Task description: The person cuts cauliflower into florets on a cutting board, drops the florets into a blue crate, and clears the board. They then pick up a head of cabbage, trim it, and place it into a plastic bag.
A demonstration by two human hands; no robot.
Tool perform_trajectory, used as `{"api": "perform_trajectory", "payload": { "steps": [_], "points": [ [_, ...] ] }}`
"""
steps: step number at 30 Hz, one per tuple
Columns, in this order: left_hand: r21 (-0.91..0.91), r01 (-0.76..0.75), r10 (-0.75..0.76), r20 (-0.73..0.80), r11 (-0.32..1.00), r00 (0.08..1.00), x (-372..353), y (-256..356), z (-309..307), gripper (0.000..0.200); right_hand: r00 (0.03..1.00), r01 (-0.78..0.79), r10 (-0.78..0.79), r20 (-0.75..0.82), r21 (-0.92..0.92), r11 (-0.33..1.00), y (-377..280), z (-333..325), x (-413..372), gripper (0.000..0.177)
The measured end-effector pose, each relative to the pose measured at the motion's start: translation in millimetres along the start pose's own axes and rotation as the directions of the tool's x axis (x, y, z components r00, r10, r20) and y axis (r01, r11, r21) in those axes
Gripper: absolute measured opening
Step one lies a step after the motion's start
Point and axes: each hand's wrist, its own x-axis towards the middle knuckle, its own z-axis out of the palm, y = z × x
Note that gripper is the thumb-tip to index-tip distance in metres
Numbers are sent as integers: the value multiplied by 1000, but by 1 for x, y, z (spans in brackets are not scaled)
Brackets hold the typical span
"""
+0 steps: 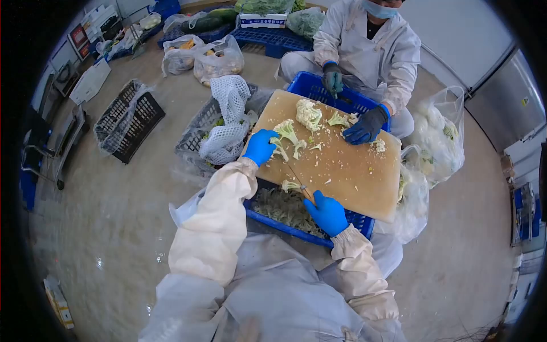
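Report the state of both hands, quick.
The left hand is closed on a cauliflower floret that lies on the cutting board.
The right hand is closed on a knife.

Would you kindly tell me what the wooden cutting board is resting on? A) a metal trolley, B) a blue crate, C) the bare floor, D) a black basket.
B: the cutting board lies across a blue crate, whose blue lattice wall shows under the board's near edge.
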Motion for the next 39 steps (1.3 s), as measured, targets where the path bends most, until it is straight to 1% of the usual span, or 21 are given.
{"api": "perform_trajectory", "payload": {
  "steps": [1,2,4,7,11,13,14,16,17,19,20,21,22,23,24,25,27,29,32,35,39],
  "points": [
    [-66,50,-41,133,997,990,0,3,-5,30,1000,29,-29,1,-31,999,-1,0,1,32],
    [-65,55,-46,137,996,990,-1,5,-7,30,998,59,-59,6,-62,996,-1,1,1,32],
    [42,-89,82,149,995,985,2,1,-7,27,998,50,-48,29,-87,995,-1,2,5,34],
    [68,-187,176,137,980,975,-1,-4,2,31,999,38,-32,42,-133,990,-1,5,15,35],
    [115,-131,111,164,985,980,-4,2,4,30,999,25,-20,43,-97,995,9,21,12,36],
    [-7,-29,29,205,1000,978,-7,4,2,29,998,13,-8,60,-81,997,13,13,-8,36],
    [-7,-25,26,204,1000,979,-7,1,-2,29,997,2,3,79,-66,998,15,6,-21,36],
    [18,-228,197,438,974,877,-6,-8,-11,28,993,25,-18,114,-63,998,21,-15,-52,35],
    [15,-226,197,438,974,877,-4,-4,-18,28,989,47,-38,144,-59,997,23,-26,-61,34],
    [-61,-93,110,423,994,899,1,7,-31,31,990,37,-34,138,-16,999,21,-44,-68,32],
    [-12,-12,15,297,1000,955,11,10,-30,36,991,31,-35,130,29,999,20,-49,-69,31],
    [-16,-16,20,294,1000,956,16,5,-18,36,991,31,-34,126,23,999,18,-48,-66,31],
    [57,-38,34,66,998,997,21,2,-4,36,998,24,-26,54,46,999,14,-43,-57,31],
    [131,-41,63,-167,991,984,28,-4,12,37,1000,21,-19,-21,70,997,10,-36,-47,30],
    [155,-123,160,-254,980,954,31,-7,25,33,996,27,-19,-87,99,995,9,-24,-35,31],
    [154,-131,168,-258,979,952,36,-13,31,33,995,30,-21,-96,95,995,8,-14,-25,31],
    [111,-9,21,-106,994,994,40,-15,31,30,990,-86,95,-100,94,992,5,0,-9,33],
    [63,-71,75,-59,995,995,31,-17,20,27,990,-75,86,-113,102,992,3,13,-1,33],
    [97,-127,113,135,987,984,4,-4,-8,25,993,-44,54,-101,98,994,0,27,3,35],
    [10,-152,150,111,988,982,-14,1,-18,26,997,-22,27,-78,65,998,-4,35,2,35],
    [71,-172,164,97,983,982,-19,1,-17,27,995,-28,32,-99,40,999,-7,40,-3,34]
  ]
}}
